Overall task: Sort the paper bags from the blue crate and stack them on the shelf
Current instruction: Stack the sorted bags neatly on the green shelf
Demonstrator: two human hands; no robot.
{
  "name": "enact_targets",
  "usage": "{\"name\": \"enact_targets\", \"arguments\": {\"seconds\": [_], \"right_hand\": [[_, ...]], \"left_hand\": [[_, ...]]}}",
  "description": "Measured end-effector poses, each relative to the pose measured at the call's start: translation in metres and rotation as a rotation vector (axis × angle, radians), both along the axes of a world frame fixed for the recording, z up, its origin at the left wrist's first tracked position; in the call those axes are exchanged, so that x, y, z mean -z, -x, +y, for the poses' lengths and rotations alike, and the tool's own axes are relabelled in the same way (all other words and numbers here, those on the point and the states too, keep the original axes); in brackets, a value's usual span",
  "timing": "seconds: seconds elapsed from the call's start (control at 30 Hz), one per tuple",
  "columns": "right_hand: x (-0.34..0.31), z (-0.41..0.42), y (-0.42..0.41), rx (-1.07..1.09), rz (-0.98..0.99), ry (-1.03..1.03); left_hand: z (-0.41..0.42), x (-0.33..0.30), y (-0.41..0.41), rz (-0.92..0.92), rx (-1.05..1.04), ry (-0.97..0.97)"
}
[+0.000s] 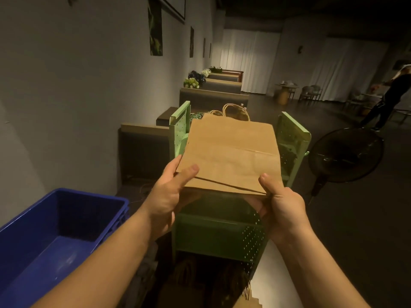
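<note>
Flat brown paper bags (231,152), at least two layers showing at the near edge, held level above the green shelf (220,230). Handles point away from the person, toward the far end.

Left hand (165,196): thumb pressed on top of the near left corner, fingers hidden beneath, so a pinch on that corner. Right hand (280,203): thumb on top of the near right corner, fingers curled under the stack. Both grips closed on the paper; neither one loose.

More bag handles (235,111) poke up behind the held stack, from bags already on the shelf's top tier. Further bags lie in the dark on the lowest tier (191,283), hard to make out.

Blue crate (57,236) stands to the left, just beside the shelf. What shows of its inside looks bare; the near part is hidden by the left forearm.

Risks, as I judge them:
- The stack is gripped only at its two near corners. The far end with the handles hangs free, so the layers could fan apart or slide forward if tipped.
- The held handles may catch on those already on the top tier, and push that pile askew.
- The green side panels (293,141) stand near the bags' edges; a skewed approach could snag a corner.

A floor fan (345,154) stands to the right of the shelf; another person (391,94) is well apart at the far right.
</note>
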State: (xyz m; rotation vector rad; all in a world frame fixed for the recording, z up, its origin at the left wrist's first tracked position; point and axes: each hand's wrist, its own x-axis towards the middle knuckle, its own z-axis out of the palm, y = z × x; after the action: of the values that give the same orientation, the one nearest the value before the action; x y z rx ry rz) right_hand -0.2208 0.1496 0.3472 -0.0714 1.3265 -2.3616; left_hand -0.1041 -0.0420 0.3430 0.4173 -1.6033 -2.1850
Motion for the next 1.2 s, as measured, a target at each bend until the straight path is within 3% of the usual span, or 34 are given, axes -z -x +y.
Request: {"name": "enact_targets", "arguments": {"seconds": [0.17, 0.27, 0.37, 0.47, 0.6, 0.8, 1.2], "right_hand": [[-0.009, -0.006, 0.001, -0.028, 0.044, -0.057], [-0.013, -0.007, 0.000, -0.089, 0.087, -0.157], [-0.014, -0.007, 0.000, 0.035, 0.230, -0.337], [-0.005, 0.000, 0.001, 0.127, 0.516, -0.587], [0.003, 0.011, -0.001, 0.150, 0.722, -0.674], [0.004, 0.015, 0.003, 0.180, 0.758, -0.686], [0.008, 0.013, 0.015, 0.136, 0.779, -0.661]], "left_hand": [[-0.001, 0.009, 0.001, -0.003, -0.106, 0.372], [-0.005, 0.005, 0.008, -0.032, -0.166, 0.492], [-0.010, 0.008, 0.011, -0.043, -0.214, 0.521], [-0.011, 0.016, 0.014, -0.039, -0.258, 0.544], [-0.009, 0.022, 0.014, -0.013, -0.317, 0.551], [-0.010, 0.026, 0.014, 0.083, -0.335, 0.486], [-0.016, 0.039, 0.022, 0.089, -0.462, 0.566]]}}
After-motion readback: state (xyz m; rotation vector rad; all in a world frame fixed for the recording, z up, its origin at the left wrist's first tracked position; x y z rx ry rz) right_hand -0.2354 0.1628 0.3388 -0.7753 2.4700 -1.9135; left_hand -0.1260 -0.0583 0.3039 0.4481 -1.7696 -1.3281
